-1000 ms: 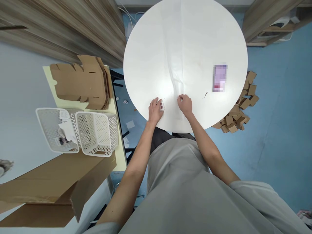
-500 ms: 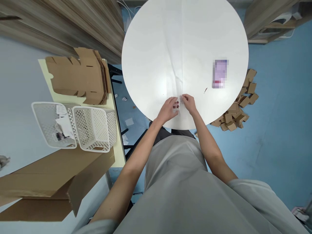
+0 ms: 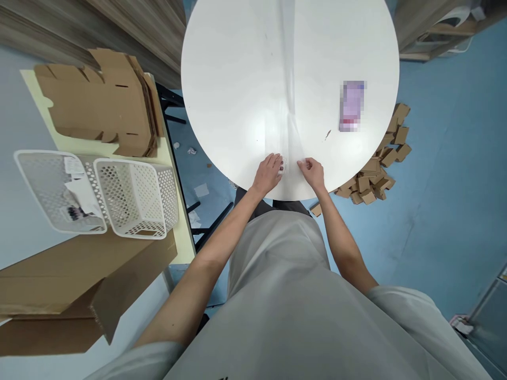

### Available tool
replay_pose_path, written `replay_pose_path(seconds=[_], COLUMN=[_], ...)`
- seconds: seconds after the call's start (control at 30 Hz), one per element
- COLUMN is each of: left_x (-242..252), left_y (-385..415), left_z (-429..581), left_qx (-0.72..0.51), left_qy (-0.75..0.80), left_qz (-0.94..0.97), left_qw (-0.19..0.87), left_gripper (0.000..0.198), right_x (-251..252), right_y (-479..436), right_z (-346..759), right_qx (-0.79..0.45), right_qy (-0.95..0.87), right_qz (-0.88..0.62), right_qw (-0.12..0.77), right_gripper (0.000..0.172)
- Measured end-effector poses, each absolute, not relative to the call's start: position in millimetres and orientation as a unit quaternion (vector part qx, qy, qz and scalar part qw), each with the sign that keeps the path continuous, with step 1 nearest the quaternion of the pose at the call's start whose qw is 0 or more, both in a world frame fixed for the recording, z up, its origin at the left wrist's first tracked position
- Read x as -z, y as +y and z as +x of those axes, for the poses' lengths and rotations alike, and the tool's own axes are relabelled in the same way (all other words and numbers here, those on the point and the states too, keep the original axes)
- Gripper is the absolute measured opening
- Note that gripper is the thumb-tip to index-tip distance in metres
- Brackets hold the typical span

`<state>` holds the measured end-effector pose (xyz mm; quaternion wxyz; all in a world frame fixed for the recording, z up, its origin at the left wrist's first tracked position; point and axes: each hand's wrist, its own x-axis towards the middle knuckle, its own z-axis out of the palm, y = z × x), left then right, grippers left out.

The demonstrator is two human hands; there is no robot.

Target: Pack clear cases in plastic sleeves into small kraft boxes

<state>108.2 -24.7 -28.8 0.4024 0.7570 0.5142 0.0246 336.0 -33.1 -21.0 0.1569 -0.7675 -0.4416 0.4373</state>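
My left hand (image 3: 268, 174) lies flat near the front edge of the round white table (image 3: 229, 95), fingers stretched out. It rests on a small clear pack (image 3: 282, 165) with dark reddish pieces inside, and partly covers it. To the right, my right hand (image 3: 312, 173) is closed in a pinch on the edge of a strip of clear plastic film (image 3: 292, 153). That strip runs up the table from between my hands to the far side. Where the film meets the pack is hard to make out.
A blurred purple packet (image 3: 351, 105) and a thin brown scrap (image 3: 328, 135) lie on the table's right. Small cardboard boxes (image 3: 372, 182) are heaped beyond its right edge. On a side table at left stand flattened cartons (image 3: 99, 108), white baskets (image 3: 137, 198) and a large cardboard box (image 3: 59, 274).
My right hand has drawn away from my left, widening the stretch of film between them. My left hand now lies flatter over the pack. The whole view has shifted slightly.
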Motion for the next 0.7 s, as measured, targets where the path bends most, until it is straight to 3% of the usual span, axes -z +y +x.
replay_pose_path(seconds=[0.3, 0.5, 0.7], left_x=[47, 34, 25], left_y=[-33, -41, -39], left_z=[105, 82, 91], left_qx=[-0.062, -0.15, -0.11], left_qy=[0.509, 0.641, 0.719], left_qz=[0.746, 0.601, 0.465], left_qw=[0.424, 0.453, 0.505], left_gripper=[0.072, 0.049, 0.033], right_x=[-2, -7, 15], right_y=[-46, -42, -42], right_z=[287, 269, 303], right_qx=[-0.376, -0.431, -0.407], right_qy=[-0.554, -0.609, -0.498], right_qz=[-0.734, -0.661, -0.762], right_qw=[0.111, 0.077, 0.071], right_gripper=[0.039, 0.036, 0.035])
